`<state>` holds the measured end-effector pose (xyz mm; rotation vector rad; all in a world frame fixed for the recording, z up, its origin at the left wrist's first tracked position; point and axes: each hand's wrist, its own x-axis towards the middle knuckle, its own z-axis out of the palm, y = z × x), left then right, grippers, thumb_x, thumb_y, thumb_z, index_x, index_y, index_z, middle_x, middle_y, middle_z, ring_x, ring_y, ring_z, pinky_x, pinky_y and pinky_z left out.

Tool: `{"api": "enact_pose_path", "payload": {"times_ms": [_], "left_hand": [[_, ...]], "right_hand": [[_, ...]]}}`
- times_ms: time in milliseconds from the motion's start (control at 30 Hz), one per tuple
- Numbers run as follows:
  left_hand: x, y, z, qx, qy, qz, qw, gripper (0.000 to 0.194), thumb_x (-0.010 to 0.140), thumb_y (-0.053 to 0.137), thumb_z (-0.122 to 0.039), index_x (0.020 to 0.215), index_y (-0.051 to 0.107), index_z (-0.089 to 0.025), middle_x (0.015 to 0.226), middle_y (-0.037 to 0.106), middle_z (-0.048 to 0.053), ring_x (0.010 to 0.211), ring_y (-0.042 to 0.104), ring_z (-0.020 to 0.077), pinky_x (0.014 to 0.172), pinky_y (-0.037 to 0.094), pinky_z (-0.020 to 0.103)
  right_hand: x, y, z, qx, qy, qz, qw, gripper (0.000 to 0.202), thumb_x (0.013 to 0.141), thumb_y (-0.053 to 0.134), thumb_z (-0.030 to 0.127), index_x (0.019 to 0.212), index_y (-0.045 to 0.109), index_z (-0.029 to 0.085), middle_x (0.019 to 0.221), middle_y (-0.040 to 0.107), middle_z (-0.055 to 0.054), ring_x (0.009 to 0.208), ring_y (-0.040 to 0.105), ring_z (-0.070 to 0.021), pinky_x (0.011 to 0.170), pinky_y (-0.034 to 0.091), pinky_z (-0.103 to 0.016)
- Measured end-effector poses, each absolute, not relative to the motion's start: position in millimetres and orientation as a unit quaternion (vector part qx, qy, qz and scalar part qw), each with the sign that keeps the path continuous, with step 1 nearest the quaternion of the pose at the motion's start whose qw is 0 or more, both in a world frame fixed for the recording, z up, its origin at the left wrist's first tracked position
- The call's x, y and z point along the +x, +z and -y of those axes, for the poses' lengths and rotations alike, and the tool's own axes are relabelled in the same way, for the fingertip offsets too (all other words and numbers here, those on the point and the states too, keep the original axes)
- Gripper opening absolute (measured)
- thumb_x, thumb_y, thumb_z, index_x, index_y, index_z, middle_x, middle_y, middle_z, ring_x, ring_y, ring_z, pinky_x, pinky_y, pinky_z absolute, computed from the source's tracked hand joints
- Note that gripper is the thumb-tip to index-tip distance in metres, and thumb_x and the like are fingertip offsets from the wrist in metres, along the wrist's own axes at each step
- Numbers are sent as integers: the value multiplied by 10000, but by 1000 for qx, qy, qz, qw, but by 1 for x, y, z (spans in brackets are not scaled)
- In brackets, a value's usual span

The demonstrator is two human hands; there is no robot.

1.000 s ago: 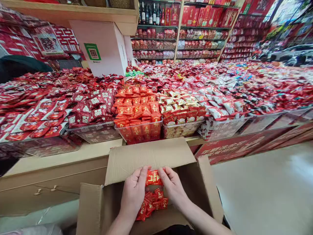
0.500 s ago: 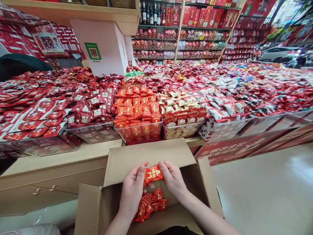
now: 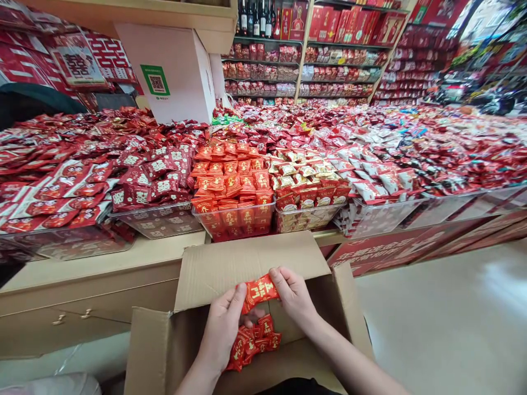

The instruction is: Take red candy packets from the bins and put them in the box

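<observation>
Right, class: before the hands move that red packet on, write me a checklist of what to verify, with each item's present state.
1. Packet gripped at both ends: ok, the left hand pinches one end and the right hand the other.
2. Packet clear of the box: ok, it is held above the opening.
3. Packet sealed: cannot tell, the wrapper edges are too small to judge.
4. Stock left in the box: ok, a clump of red packets lies below the hands.
5. Matching bin within view: ok, it stands on the counter behind the box.
6. Room in that bin: not ok, it is heaped above its rim.
</observation>
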<state>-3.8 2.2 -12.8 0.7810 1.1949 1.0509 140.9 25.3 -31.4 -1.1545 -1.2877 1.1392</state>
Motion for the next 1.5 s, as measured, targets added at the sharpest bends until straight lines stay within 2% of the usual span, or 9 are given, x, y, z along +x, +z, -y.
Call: {"api": "enact_pose_path", "payload": {"times_ms": [133, 233, 467, 567, 667, 767, 867, 1033, 1500], "left_hand": [[-7, -19, 0, 356, 471, -532, 607, 447, 728, 580, -538, 914, 656, -139, 859, 703, 72, 725, 651, 194, 478, 433, 226], [-15, -22, 0, 367, 480, -529, 596, 480, 743, 551, -552, 964, 638, -135, 904, 702, 90, 729, 650, 197, 514, 454, 247], [-48, -23, -17, 407, 521, -555, 504, 461, 700, 624, -518, 978, 602, -150, 876, 696, 60, 715, 622, 137, 584, 453, 211], [-58, -21, -25, 411, 521, -563, 491, 450, 699, 631, -500, 972, 592, -145, 852, 687, 59, 695, 616, 144, 539, 463, 219], [-62, -20, -28, 415, 511, -567, 495, 456, 670, 659, -488, 946, 598, -130, 810, 686, 68, 667, 619, 163, 504, 484, 244], [-62, -20, -29, 420, 506, -566, 498, 482, 620, 690, -503, 905, 615, -123, 775, 688, 71, 647, 621, 169, 512, 507, 263], [-63, -19, -29, 421, 505, -565, 497, 508, 597, 694, -526, 898, 614, -125, 763, 688, 65, 641, 622, 166, 512, 516, 263], [-64, -19, -28, 428, 501, -566, 496, 503, 618, 683, -523, 915, 610, -124, 775, 690, 65, 652, 623, 162, 535, 523, 262], [-69, -32, -27, 445, 505, -560, 483, 423, 696, 644, -470, 952, 601, -136, 806, 691, 64, 677, 632, 167, 568, 519, 268]], "right_hand": [[147, -31, -22, -431, 566, 532, 460, 396, 764, 539, 549, 666, 481, 170, 546, 424, 45, 490, 381, -84, 481, 324, -215], [162, -11, -33, -413, 535, 599, 429, 335, 788, 546, 481, 712, 550, 154, 597, 508, 16, 544, 451, -99, 535, 367, -221], [186, 103, -123, -391, 54, 811, 432, 146, 854, 490, 199, 858, 617, 127, 785, 619, -54, 739, 536, -145, 694, 393, -244], [175, 135, -162, -382, -55, 850, 358, 168, 867, 482, 168, 880, 637, 103, 827, 629, -66, 796, 521, -154, 755, 364, -258], [159, 145, -183, -373, -100, 890, 241, 177, 881, 489, 196, 897, 646, 114, 850, 639, -51, 788, 501, -148, 788, 322, -267], [148, 143, -192, -375, -111, 909, 147, 202, 897, 468, 218, 895, 648, 125, 874, 647, -53, 761, 492, -143, 780, 299, -268], [144, 137, -198, -375, -101, 916, 105, 204, 891, 471, 214, 857, 655, 133, 838, 659, -54, 739, 498, -145, 738, 296, -261], [142, 134, -204, -376, -92, 919, 69, 188, 854, 495, 178, 814, 674, 136, 735, 667, -63, 705, 506, -159, 653, 293, -254], [133, 132, -204, -372, -54, 926, 27, 145, 800, 582, 193, 868, 702, 148, 807, 692, -82, 776, 577, -189, 678, 358, -258]]}}
